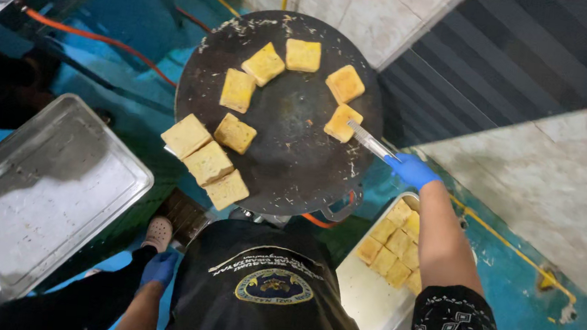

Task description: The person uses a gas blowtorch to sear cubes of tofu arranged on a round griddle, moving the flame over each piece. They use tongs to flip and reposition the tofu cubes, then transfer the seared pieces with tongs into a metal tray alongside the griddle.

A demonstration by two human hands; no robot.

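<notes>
A round black griddle [288, 150] carries several square yellow tofu-like slabs. My right hand [412, 170], in a blue glove, grips metal tongs [370, 142]. The tong tips touch the slab [343, 122] at the griddle's right side. My left hand [159, 268], also blue-gloved, hangs low beside my dark apron, fingers curled, holding nothing that I can see. Three paler slabs [207, 162] lie at the griddle's left rim, partly over the edge.
An empty steel tray [29, 198] sits at the left. Another steel tray [367, 295] below my right arm holds several yellow slabs [393, 244]. An orange hose [99, 40] runs across the blue floor. Tiled walls stand at right and behind the griddle.
</notes>
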